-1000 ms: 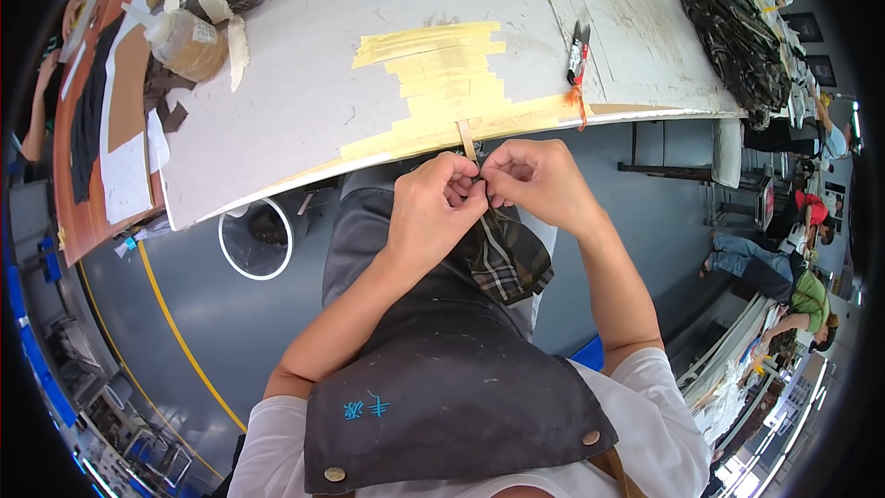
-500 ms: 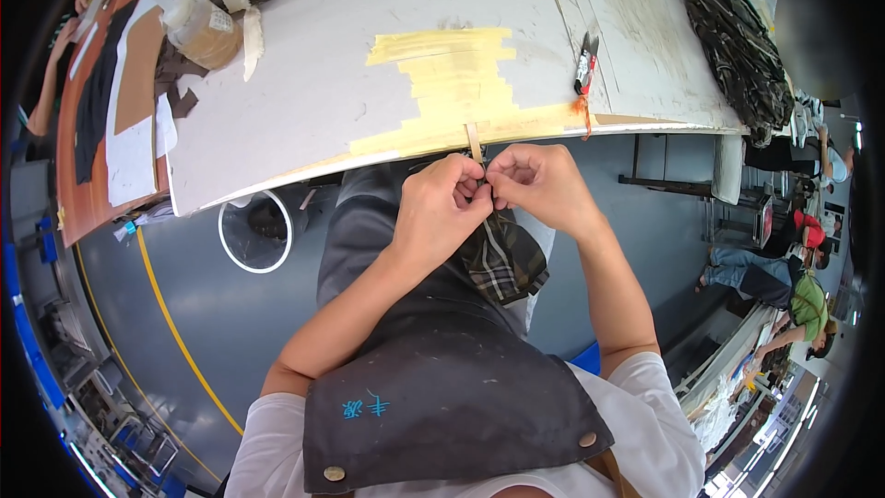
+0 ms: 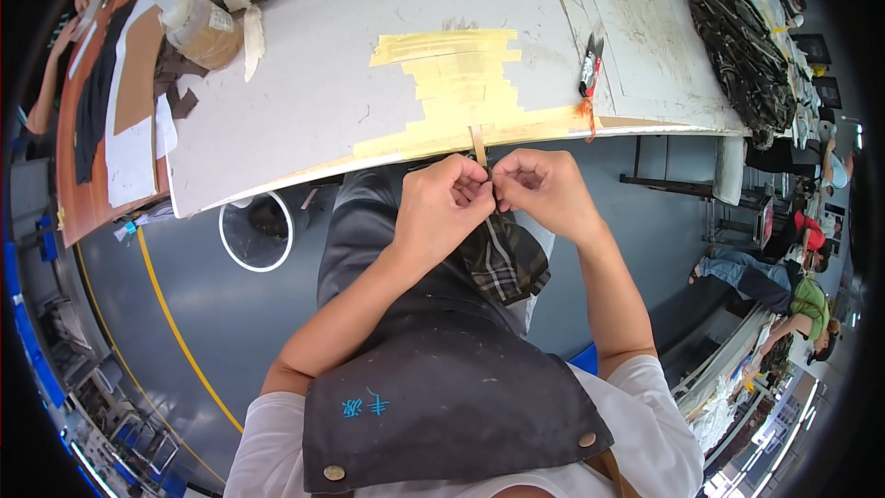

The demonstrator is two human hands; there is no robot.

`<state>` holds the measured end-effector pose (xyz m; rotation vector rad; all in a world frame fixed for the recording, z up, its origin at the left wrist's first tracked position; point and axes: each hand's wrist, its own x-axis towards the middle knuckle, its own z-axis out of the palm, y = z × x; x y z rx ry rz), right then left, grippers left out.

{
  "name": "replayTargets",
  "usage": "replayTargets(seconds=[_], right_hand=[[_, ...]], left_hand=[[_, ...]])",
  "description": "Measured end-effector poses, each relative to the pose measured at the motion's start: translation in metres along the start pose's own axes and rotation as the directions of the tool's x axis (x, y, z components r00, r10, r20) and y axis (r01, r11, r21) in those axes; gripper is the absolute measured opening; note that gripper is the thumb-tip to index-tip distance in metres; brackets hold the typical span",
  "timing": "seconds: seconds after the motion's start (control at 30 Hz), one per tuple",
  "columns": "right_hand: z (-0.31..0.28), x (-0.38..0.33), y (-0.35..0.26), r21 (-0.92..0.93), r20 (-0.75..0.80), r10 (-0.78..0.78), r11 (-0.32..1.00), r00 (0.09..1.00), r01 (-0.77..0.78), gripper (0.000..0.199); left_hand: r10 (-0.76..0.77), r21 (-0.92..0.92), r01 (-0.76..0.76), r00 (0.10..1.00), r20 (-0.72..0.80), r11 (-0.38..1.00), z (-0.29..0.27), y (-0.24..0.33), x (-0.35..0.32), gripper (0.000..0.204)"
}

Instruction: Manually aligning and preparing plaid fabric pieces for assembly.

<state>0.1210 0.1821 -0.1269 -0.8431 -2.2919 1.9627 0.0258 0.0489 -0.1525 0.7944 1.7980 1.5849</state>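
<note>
A dark plaid piece of fabric (image 3: 502, 258) hangs below my hands and rests over my lap. My left hand (image 3: 444, 201) pinches its upper end between thumb and fingers. Close beside it, my right hand (image 3: 542, 189) is also closed in a pinch at the same end, fingertips almost touching the left ones. A narrow tan strip (image 3: 477, 143) runs from the table's front edge down to the pinched spot. What exactly lies between the fingertips is mostly hidden.
Yellow tape (image 3: 461, 83) covers part of the table (image 3: 295, 92). Small red-handled snips (image 3: 591, 69) lie to its right, a glue bottle (image 3: 203, 32) to the left. Dark plaid fabric (image 3: 737, 46) is heaped far right. A white-rimmed bin (image 3: 256, 231) stands below the table edge.
My right hand has shifted very slightly right and down, its fingertips a little apart from where they were. The left hand keeps its pinch, and the fabric hangs much as before.
</note>
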Motion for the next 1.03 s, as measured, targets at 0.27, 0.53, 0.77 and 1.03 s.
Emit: replayTargets(seconds=[0.27, 0.53, 0.77, 1.03], right_hand=[[0.000, 0.000, 0.001, -0.097, -0.008, -0.076, 0.992, 0.997, 0.075, 0.006], [0.003, 0.002, 0.007, 0.066, -0.059, -0.008, 0.998, 0.998, 0.012, 0.004], [0.003, 0.001, 0.011, -0.040, -0.081, -0.027, 0.999, 0.996, 0.024, 0.005], [0.013, -0.001, 0.002, -0.303, -0.175, -0.312, 0.919, 0.934, 0.250, 0.014]], left_hand=[[0.018, 0.025, -0.018, 1.000, 0.003, 1.000, 0.000, 0.000, 0.002, 0.007], [-0.240, -0.368, 0.215, 0.971, -0.021, 0.905, 0.004, -0.016, -0.002, 0.008], [0.048, 0.130, -0.038, 0.996, -0.072, 0.991, 0.003, -0.002, 0.002, 0.005], [0.158, 0.184, -0.152, 0.987, -0.018, 0.971, -0.001, -0.001, 0.005, 0.005]])
